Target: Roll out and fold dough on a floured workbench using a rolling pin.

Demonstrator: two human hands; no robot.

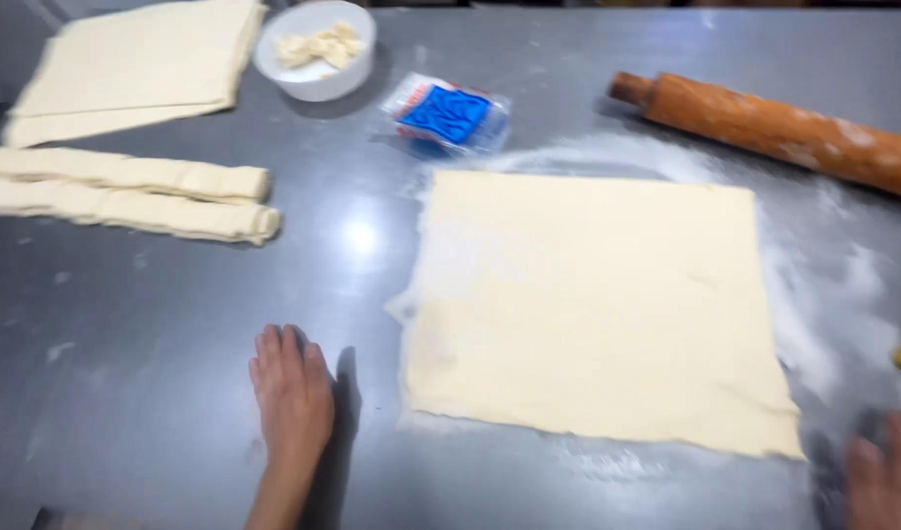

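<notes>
Dough sheet (598, 304) on floured table (156, 393), left hand (291, 397) flat beside it

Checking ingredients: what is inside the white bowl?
The white bowl holds pale, creamy lumps, perhaps butter or dough scraps. Anything beneath them is hidden.

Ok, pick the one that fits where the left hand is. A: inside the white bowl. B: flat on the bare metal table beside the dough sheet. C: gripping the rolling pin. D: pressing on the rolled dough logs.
B: the left hand lies palm down on the grey table, just left of the square dough sheet and not touching it.
</notes>
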